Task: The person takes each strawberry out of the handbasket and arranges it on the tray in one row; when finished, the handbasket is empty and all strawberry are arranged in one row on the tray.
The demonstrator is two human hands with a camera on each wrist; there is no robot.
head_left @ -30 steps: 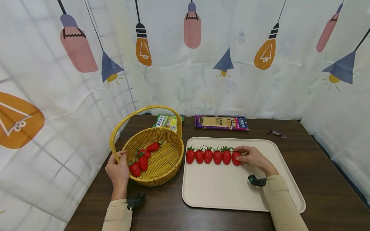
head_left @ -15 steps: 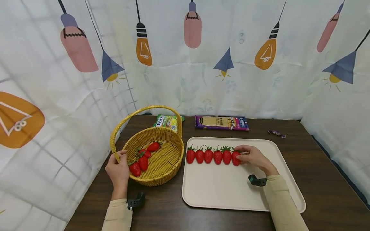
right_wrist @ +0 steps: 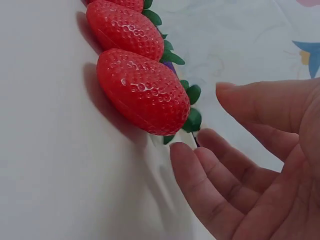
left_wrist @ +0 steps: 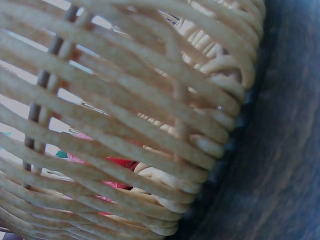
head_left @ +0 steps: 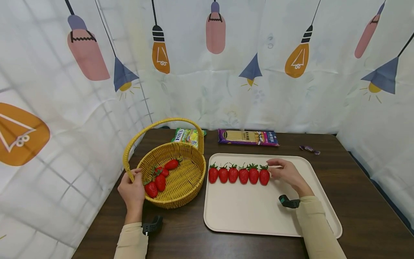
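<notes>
My left hand (head_left: 132, 190) grips the yellow woven basket (head_left: 189, 176) at the lower left end of its arched handle. Several red strawberries (head_left: 160, 182) lie inside, towards the basket's left. On a cream tray (head_left: 245, 212), several more strawberries form a straight row along the far side, leafy ends pointing away from me. Just right of the last strawberry (head_left: 264, 177) is my right hand (head_left: 288, 175), thumb and fingers spread apart and holding nothing. Close up in the right wrist view, the fingertips sit near that strawberry's green leaves (right_wrist: 192, 120). The left wrist view is filled by the basket's wicker wall (left_wrist: 100, 95).
Behind the tray lies a purple noodle packet (head_left: 248, 138). A green candy bag (head_left: 188, 136) is partly hidden by the basket. One small wrapped sweet (head_left: 309, 150) is at the back right of the dark wooden table (head_left: 365, 201). A printed curtain (head_left: 200, 93) hangs behind.
My right hand has let go of the last strawberry in the row and moved slightly to the right, its fingers opening. The left hand and basket stay where they were.
</notes>
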